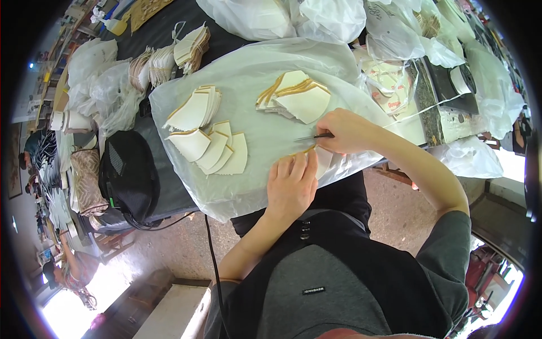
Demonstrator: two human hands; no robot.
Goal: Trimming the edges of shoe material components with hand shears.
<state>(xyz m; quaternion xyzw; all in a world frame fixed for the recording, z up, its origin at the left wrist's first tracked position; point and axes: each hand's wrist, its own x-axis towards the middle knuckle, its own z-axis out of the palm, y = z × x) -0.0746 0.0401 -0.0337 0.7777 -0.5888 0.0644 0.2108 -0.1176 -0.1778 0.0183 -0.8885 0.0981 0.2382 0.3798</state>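
Note:
In my right hand (347, 131) is a small pointed tool (307, 138) with a dark handle and thin metal blade, its tip aimed left; the fingers hide its exact kind. Just below it, my left hand (292, 185) has its fingers curled on a white curved piece (323, 161) with a yellowish edge, near the front of the plastic-covered work surface (243, 107). Above my hands lies a stack of white pieces (305, 104) with yellow-brown edges. To the left are a stacked pile (195, 111) and a fanned-out group (212, 151) of similar pieces.
Tied bundles (192, 48) and clear plastic bags (113, 79) sit at the back left, beside a black mesh bag (130, 172). More filled bags (330, 20) line the far side. A white strap (423, 112) runs to the right. A cable (213, 248) hangs near my left arm.

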